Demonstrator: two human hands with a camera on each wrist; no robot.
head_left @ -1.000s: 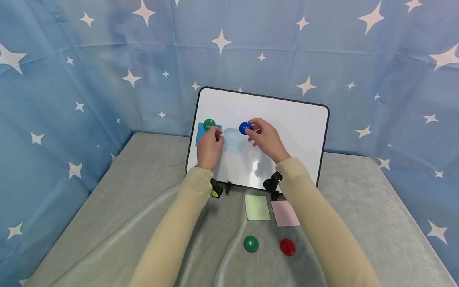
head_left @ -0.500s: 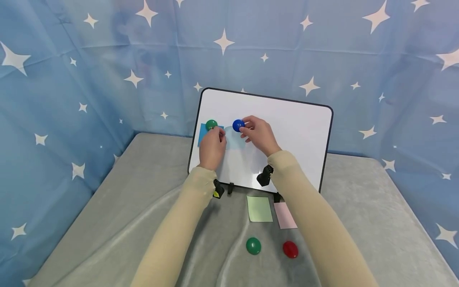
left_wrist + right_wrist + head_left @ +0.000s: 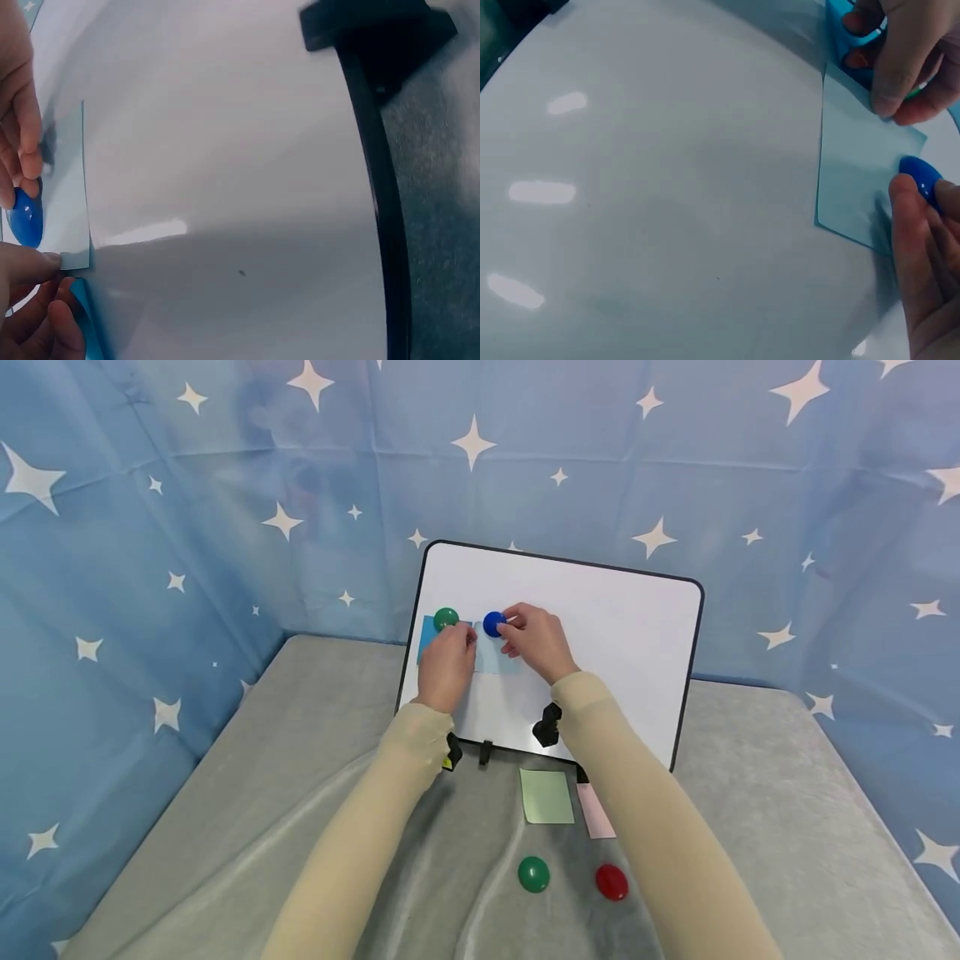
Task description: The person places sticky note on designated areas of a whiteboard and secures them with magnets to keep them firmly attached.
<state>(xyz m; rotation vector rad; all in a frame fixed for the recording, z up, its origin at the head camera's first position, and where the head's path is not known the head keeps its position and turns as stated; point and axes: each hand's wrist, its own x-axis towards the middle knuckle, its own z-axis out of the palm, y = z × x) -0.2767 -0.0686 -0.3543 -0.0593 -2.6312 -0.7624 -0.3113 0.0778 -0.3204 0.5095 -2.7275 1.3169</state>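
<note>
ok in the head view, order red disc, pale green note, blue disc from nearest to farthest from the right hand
1. Blue disc, in the right hand
2. Pale green note, below the whiteboard
3. Red disc, lower right of the note

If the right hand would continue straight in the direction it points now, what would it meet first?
Likely the left hand, just beyond the blue magnet that the right hand pinches. The pale blue note might touch the magnet sooner; depth is unclear.

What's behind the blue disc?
Pale note, then the whiteboard. The blue disc and right hand cover part of the note; what's directly behind them can't be seen.
</note>
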